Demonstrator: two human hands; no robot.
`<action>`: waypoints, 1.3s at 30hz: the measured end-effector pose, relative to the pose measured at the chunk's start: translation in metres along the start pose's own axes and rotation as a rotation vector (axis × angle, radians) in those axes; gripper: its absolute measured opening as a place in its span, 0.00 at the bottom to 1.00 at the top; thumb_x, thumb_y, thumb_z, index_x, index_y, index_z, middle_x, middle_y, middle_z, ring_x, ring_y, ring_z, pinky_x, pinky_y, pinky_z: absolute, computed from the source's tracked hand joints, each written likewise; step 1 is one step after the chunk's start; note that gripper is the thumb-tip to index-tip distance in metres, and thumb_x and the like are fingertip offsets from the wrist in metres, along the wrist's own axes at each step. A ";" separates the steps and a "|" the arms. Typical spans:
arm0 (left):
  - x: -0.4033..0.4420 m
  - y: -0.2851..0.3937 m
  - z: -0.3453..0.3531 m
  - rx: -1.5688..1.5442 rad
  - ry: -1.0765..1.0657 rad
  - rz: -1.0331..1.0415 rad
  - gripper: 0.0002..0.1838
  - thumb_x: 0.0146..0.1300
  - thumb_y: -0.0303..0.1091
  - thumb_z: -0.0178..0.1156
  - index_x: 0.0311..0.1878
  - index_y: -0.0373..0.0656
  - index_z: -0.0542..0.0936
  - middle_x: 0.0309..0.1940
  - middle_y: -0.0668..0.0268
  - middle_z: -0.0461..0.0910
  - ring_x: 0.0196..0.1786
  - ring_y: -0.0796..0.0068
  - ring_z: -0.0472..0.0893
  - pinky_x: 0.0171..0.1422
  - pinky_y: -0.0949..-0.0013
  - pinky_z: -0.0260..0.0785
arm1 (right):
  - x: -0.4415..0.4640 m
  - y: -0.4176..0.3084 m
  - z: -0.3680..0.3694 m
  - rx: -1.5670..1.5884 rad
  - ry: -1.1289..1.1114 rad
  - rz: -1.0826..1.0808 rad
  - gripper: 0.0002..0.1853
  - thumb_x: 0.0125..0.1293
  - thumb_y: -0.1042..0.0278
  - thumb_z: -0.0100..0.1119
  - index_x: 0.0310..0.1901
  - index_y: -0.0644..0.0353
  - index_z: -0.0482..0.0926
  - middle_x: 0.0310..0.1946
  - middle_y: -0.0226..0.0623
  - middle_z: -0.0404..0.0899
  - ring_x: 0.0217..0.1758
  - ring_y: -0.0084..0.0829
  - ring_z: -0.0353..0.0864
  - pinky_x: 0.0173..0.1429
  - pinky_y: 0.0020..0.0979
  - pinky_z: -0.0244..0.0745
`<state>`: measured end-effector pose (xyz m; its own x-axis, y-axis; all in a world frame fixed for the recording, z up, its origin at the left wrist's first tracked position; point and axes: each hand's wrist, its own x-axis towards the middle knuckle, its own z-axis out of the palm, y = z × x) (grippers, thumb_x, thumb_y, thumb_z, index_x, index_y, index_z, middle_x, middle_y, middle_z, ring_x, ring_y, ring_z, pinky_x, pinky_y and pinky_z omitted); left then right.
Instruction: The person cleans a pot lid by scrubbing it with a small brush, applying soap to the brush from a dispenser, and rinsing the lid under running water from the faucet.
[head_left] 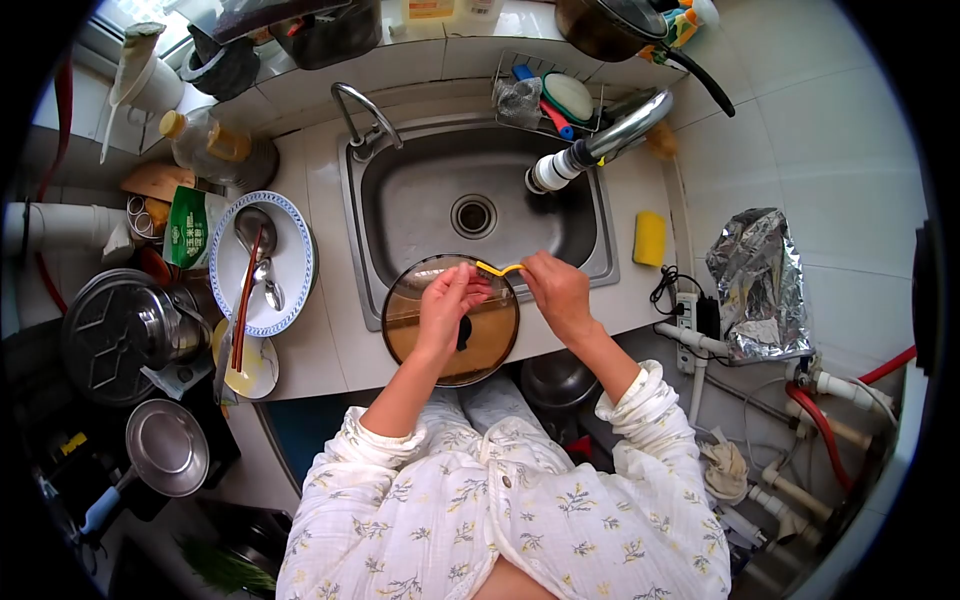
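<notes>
A thin yellow strip (pixel 492 268) stretches between my two hands above the front edge of the metal sink (pixel 430 200). My right hand (pixel 558 293) pinches its right end. The fingers of my left hand (pixel 452 305) are bent around its left end, where a small pinkish clear piece shows; exactly how they grip it is hard to see. Beneath my hands a round glass lid (pixel 408 330) with a dark rim and a black knob lies over the sink's front edge, close to my body.
On the left are a blue-rimmed bowl (pixel 222 262) with ladle, spoon and chopsticks, a steel pot (pixel 160 325) and a small pan (pixel 167 447). A faucet (pixel 365 110) stands behind the sink. To the right are a yellow sponge (pixel 649 238), a power strip (pixel 687 312) and foil (pixel 760 280).
</notes>
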<state>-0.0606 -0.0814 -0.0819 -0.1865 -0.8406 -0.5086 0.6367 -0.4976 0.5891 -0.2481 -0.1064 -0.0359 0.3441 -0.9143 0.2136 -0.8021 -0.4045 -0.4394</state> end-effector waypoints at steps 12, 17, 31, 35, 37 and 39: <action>0.036 -0.007 0.002 0.032 0.083 -0.039 0.05 0.67 0.30 0.56 0.40 0.37 0.76 0.32 0.64 0.81 0.33 0.76 0.81 0.39 0.77 0.75 | -0.004 -0.014 0.006 -0.043 0.021 0.201 0.06 0.62 0.68 0.58 0.33 0.56 0.71 0.24 0.40 0.76 0.26 0.47 0.77 0.27 0.42 0.69; 0.047 -0.011 0.020 -0.174 0.214 -0.057 0.07 0.70 0.32 0.52 0.39 0.38 0.72 0.34 0.61 0.79 0.35 0.70 0.82 0.41 0.73 0.77 | 0.000 -0.017 0.013 -0.069 0.052 0.411 0.06 0.64 0.67 0.56 0.33 0.57 0.71 0.23 0.43 0.77 0.28 0.51 0.76 0.28 0.47 0.67; 0.091 -0.021 0.033 0.429 -0.086 -0.009 0.10 0.71 0.38 0.51 0.37 0.42 0.71 0.28 0.64 0.80 0.28 0.77 0.79 0.35 0.74 0.72 | 0.002 0.017 0.005 -0.166 0.064 0.427 0.06 0.64 0.67 0.55 0.33 0.58 0.72 0.24 0.44 0.77 0.30 0.52 0.77 0.30 0.48 0.68; 0.117 -0.013 0.036 0.407 0.030 -0.110 0.12 0.72 0.40 0.47 0.36 0.43 0.72 0.27 0.65 0.79 0.28 0.75 0.79 0.34 0.73 0.71 | 0.010 0.095 -0.009 -0.326 0.045 0.437 0.06 0.64 0.66 0.55 0.35 0.58 0.73 0.28 0.44 0.78 0.32 0.50 0.78 0.32 0.48 0.71; 0.128 -0.007 0.039 0.276 0.089 -0.210 0.12 0.72 0.40 0.47 0.36 0.43 0.72 0.27 0.65 0.79 0.28 0.74 0.79 0.35 0.72 0.72 | 0.021 0.127 -0.023 -0.386 0.066 0.387 0.05 0.64 0.67 0.53 0.35 0.58 0.73 0.35 0.45 0.78 0.32 0.50 0.79 0.34 0.48 0.72; 0.138 -0.010 0.046 0.167 0.124 -0.250 0.11 0.70 0.40 0.49 0.37 0.42 0.71 0.31 0.61 0.81 0.31 0.70 0.80 0.36 0.70 0.72 | 0.035 0.163 -0.034 -0.450 0.061 0.290 0.05 0.63 0.68 0.51 0.36 0.58 0.74 0.42 0.46 0.78 0.33 0.49 0.79 0.36 0.47 0.74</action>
<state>-0.1274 -0.2024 -0.1295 -0.2225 -0.6608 -0.7168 0.4489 -0.7221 0.5263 -0.3834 -0.2037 -0.0707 0.0589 -0.9789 0.1955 -0.9945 -0.0744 -0.0732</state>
